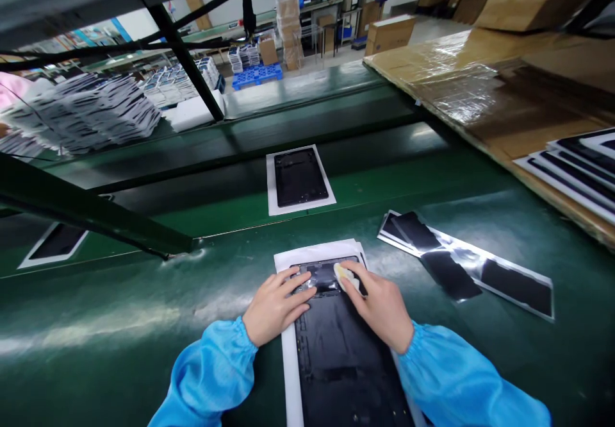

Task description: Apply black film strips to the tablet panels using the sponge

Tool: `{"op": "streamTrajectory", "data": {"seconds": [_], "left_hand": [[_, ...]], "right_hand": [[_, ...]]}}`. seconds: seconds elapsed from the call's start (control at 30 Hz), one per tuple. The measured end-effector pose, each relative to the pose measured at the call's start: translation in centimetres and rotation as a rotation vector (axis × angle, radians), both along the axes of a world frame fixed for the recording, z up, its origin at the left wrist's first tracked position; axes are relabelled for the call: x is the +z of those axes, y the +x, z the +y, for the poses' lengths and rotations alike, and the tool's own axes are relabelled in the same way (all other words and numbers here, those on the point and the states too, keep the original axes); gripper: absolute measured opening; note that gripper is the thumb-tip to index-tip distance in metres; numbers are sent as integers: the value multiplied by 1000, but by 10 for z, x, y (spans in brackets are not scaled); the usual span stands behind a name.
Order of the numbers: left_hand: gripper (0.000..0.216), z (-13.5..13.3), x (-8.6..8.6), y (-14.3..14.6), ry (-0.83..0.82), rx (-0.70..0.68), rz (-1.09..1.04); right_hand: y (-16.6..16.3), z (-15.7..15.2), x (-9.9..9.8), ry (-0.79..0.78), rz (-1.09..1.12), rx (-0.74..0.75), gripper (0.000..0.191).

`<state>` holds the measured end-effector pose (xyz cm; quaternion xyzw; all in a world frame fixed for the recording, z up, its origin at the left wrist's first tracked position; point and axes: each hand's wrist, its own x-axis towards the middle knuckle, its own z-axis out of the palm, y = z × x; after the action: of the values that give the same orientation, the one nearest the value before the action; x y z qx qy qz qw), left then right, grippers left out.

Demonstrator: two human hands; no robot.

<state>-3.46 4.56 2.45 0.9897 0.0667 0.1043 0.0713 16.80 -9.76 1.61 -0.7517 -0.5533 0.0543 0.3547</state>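
Note:
A black tablet back panel [346, 363] lies on a white foam sheet [291, 376] on the green bench in front of me. My left hand [278, 302] rests on the panel's upper left edge, fingers stretched out and apart. In my right hand [379, 302] a small whitish-yellow cloth wad [346, 277] is pinched between thumb and fingers. It presses on a shiny dark rectangle [323, 277] near the top of the panel. To the right, strips of black film [514, 284] on clear and white backing lie crossed over each other.
Beyond the bench, another panel [302, 177] lies on white foam on a lower green surface; one more [60, 241] is at left. A green post [96, 209] slants across the left. Cardboard [480, 100] with stacked panels [576, 170] stands at right.

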Motion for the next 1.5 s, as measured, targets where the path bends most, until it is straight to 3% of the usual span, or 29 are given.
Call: {"op": "streamTrajectory", "data": {"seconds": [0.1,0.23,0.37,0.53,0.7,0.87,1.1,1.43,1.5], "left_hand": [[29,0,-1,1,12,-9,-8],[27,1,-4,1,14,-13,-25],[26,1,-5,0,11,-14,-38],[26,-6,3,8,3,30,-63],[31,-29,6,44,45,-20,-8],[30,-44,0,67,135,-73,-18],[27,-44,-1,65,171,-83,-64],[19,-18,10,93,168,166,-2],[28,-8,9,96,140,257,-12]], "right_hand": [[3,-4,0,11,-11,-65,30],[2,-7,1,35,20,8,31],[3,-11,1,26,46,-40,31],[12,-12,2,137,444,-158,27],[19,-8,-1,313,710,-360,39],[20,-7,-7,344,842,-381,47],[20,-6,-10,341,884,-341,43],[21,-6,-11,332,849,-344,42],[22,-6,-13,326,841,-347,42]]}}
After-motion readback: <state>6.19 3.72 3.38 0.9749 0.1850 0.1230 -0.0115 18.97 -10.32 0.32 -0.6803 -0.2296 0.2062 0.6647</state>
